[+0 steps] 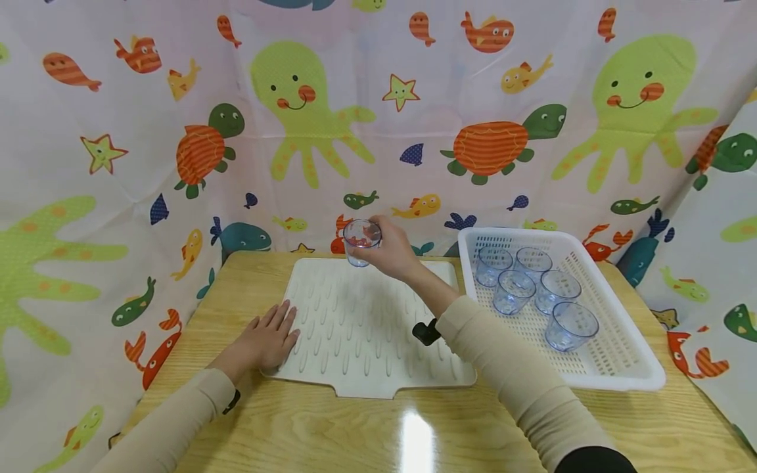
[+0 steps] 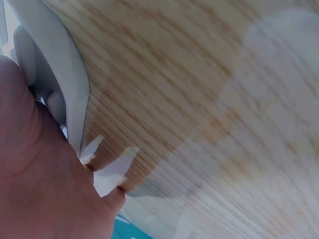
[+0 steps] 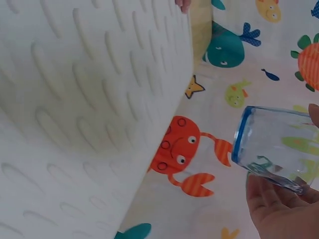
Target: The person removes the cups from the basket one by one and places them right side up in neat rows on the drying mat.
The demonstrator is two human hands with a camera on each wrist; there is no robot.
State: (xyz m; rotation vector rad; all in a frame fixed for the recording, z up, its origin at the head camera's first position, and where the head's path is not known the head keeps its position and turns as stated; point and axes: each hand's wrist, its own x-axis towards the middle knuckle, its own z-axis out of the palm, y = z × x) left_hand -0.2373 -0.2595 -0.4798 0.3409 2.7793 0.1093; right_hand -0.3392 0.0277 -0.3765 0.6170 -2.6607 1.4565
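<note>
A clear bluish drinking glass [image 1: 358,253] is upright in my right hand [image 1: 391,249], held above the far edge of a white ridged draining mat [image 1: 355,328]. In the right wrist view my fingers and thumb grip the glass [image 3: 274,144] around its side, and the mat lies apart from it. My left hand [image 1: 271,336] rests with straight fingers on the mat's left edge. The left wrist view shows that hand [image 2: 50,174] beside the mat's raised rim [image 2: 75,84], over the wooden table.
At the right stands a white perforated plastic basket [image 1: 627,328] with several similar glasses [image 1: 570,326] inside. The wooden table [image 1: 296,420] carries both mat and basket. A curtain [image 1: 367,144] printed with sea animals hangs close behind the table and along its sides.
</note>
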